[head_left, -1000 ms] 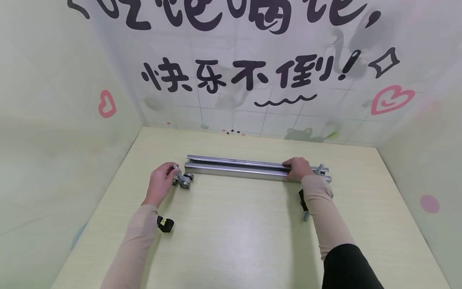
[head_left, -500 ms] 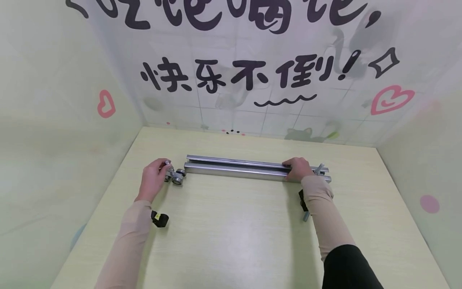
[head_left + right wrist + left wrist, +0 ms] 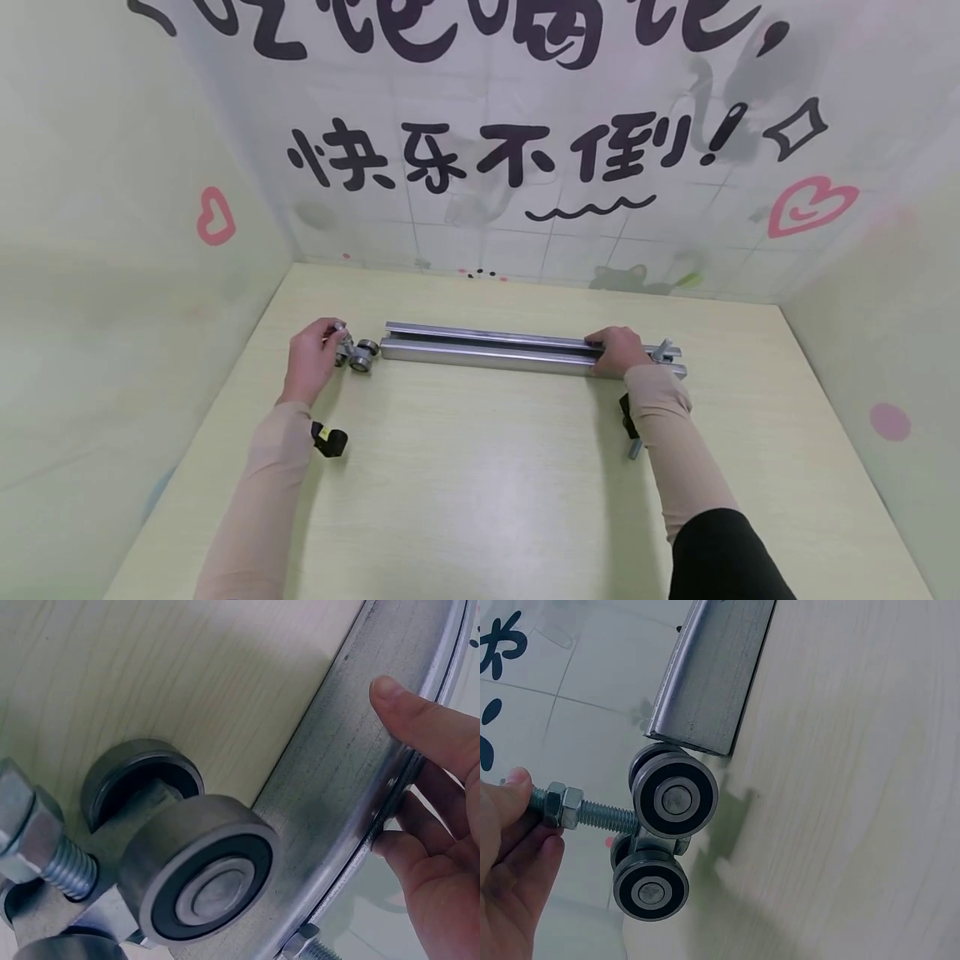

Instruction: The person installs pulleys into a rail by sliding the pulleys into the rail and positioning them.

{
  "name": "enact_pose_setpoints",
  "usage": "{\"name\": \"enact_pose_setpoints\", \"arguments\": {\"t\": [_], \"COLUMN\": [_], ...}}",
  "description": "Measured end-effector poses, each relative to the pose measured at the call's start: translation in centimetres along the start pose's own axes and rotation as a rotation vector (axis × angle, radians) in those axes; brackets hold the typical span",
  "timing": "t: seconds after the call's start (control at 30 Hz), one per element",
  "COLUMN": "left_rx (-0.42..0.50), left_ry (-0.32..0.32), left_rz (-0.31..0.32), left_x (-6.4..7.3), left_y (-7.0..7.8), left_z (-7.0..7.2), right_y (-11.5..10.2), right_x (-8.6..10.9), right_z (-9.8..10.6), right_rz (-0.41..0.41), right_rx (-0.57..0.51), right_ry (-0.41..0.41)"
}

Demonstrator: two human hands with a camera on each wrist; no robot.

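Note:
In the head view, my left hand (image 3: 309, 360) pinches the threaded bolt of a four-wheeled roller trolley (image 3: 362, 358) at the left end of a slotted steel rail (image 3: 480, 358). The left wrist view shows thumb and fingers on the bolt (image 3: 607, 816) by its two nuts, with the upper wheels (image 3: 676, 796) right at the rail's end. Lying along the table, the rail is gripped near its right end by my right hand (image 3: 621, 352), thumb on the near side and fingers at the slot. Just beyond that hand, another bolt (image 3: 663, 350) sticks up from the slot.
A second roller trolley (image 3: 199, 877) lies on the table near my right wrist, mostly hidden by the forearm in the head view. Black wrist cameras (image 3: 330, 442) hang by both wrists. A printed curtain (image 3: 480, 250) stands behind the pale table (image 3: 480, 467).
My left hand has moved left and farther back with the roller trolley, bringing its wheels level with the rail's end. The right hand and the rail have stayed in place.

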State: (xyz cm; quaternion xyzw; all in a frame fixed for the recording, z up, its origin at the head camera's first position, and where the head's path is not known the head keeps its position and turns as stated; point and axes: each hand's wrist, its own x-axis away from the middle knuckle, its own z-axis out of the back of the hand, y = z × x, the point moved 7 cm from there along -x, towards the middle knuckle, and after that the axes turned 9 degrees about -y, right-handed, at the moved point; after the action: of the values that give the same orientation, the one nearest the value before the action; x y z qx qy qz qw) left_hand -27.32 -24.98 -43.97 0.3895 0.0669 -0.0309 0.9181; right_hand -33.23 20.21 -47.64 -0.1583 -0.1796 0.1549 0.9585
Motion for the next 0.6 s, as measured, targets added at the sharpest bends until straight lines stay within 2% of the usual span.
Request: {"name": "enact_pose_setpoints", "arguments": {"t": [0.6], "left_rx": [0.037], "left_ry": [0.029], "left_rz": [0.050], "left_x": [-1.5], "left_y": [-0.5], "left_z": [-0.5], "right_y": [0.1], "right_x": [0.0], "right_z": [-0.1], "right_rz": [0.000], "right_rx": [0.001], "right_ry": [0.013]}}
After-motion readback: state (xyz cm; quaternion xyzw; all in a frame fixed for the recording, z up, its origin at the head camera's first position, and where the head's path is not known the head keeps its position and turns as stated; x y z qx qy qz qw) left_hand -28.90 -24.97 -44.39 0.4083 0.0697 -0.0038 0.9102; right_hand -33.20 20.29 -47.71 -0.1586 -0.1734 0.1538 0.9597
